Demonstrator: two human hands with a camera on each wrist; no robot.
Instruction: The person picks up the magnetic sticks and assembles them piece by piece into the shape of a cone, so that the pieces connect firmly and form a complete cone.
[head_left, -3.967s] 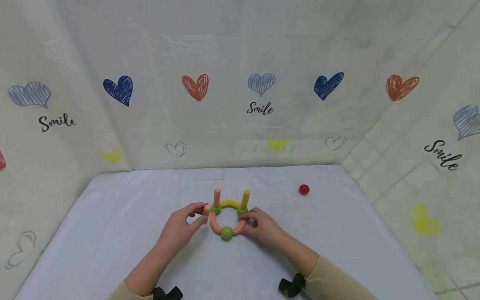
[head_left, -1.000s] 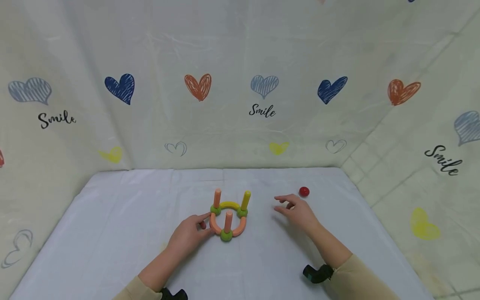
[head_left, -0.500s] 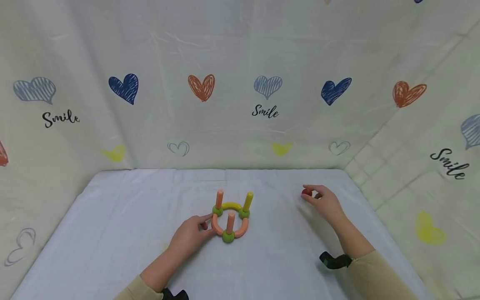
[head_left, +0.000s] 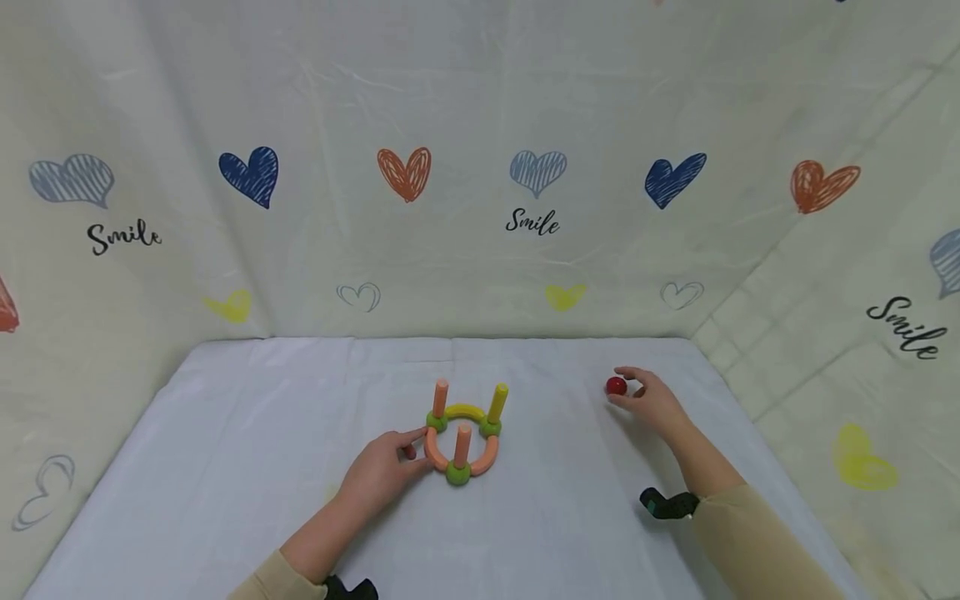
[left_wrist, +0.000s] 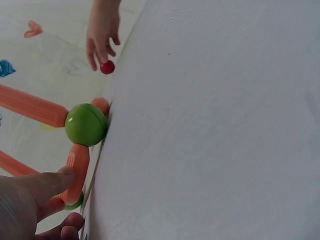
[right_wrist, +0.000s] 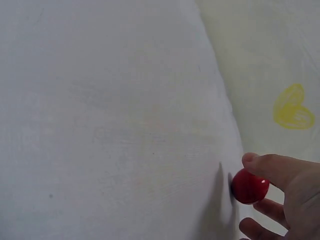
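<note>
A ring of curved pink rods (head_left: 486,457) and a yellow curved rod (head_left: 465,412), joined by green balls (head_left: 458,473), lies on the table. Upright on these balls stand two pink sticks (head_left: 462,446) and a yellow stick (head_left: 497,403). My left hand (head_left: 378,475) pinches the ring's left pink rod, its thumb on the rod (left_wrist: 75,172) in the left wrist view. At the far right, my right hand (head_left: 654,408) has thumb and fingers around a red ball (head_left: 616,386). The right wrist view shows the thumb against the red ball (right_wrist: 250,186); some finger contact is hidden.
A white cloth (head_left: 247,450) covers the table. Pale sheets printed with hearts (head_left: 403,174) hang behind it and at the sides. Black camera mounts (head_left: 669,503) sit on both wrists.
A pink stick now stands on the front green ball; earlier my left hand held a pink stick. My right hand has left the ring and gone right to the red ball, now less covered.
</note>
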